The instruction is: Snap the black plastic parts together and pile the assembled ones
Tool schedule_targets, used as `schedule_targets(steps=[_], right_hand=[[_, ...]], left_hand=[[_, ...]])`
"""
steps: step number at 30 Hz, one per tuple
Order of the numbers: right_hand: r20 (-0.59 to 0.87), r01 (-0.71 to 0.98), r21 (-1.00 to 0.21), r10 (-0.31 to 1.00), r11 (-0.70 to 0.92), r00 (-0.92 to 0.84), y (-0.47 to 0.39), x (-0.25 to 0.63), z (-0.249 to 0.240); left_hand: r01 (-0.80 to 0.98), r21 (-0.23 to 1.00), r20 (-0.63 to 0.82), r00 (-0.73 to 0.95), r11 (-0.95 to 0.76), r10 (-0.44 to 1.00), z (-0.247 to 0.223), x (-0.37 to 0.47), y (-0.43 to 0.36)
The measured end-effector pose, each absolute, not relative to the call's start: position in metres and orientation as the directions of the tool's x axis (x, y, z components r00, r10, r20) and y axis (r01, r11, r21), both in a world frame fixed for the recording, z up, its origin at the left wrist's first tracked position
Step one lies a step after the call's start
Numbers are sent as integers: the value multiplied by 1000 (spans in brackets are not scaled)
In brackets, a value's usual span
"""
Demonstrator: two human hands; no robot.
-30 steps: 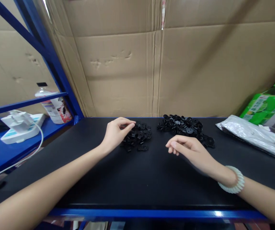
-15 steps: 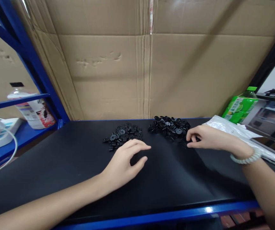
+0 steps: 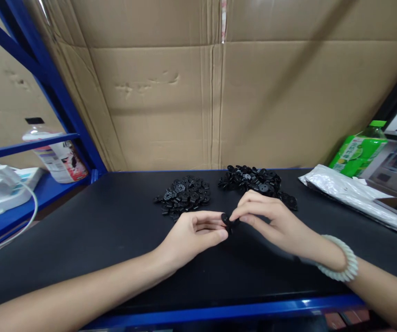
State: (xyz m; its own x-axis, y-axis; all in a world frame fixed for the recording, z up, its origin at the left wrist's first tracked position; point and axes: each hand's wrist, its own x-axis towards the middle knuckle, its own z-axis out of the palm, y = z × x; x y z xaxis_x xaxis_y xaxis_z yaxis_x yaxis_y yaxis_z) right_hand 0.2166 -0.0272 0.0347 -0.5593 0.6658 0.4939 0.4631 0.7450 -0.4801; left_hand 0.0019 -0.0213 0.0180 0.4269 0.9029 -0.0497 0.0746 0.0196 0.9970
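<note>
A small black round plastic part [image 3: 225, 219] is between the fingertips of both hands, above the table. My left hand [image 3: 196, 235] touches its left side, fingers and thumb closed round it in a pinch. My right hand [image 3: 276, 223] pinches it from the right, and its fingertips partly cover the part. Behind my left hand lies a pile of black wheel-like parts [image 3: 186, 193], some with holes. A second pile of black round parts [image 3: 250, 177] lies farther back, beyond my right hand, which hides some of it.
The black tabletop [image 3: 122, 240] has a blue front edge. Cardboard [image 3: 160, 106] stands behind it. At left, a blue shelf holds a bottle [image 3: 58, 159] and a white power strip [image 3: 1, 191]. At right are a silvery plastic bag [image 3: 344, 193] and a green-capped bottle [image 3: 361, 147].
My right hand has moved left from beside the right pile with a black round part. My left hand has shifted slightly right, and its fingers have closed on that part.
</note>
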Motion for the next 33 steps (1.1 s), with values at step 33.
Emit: schedule_targets(steps=[33], right_hand=[[394, 382, -765, 846, 519, -360, -37, 191, 14]], left_hand=[[24, 995, 87, 336, -101, 938, 14, 0, -29]])
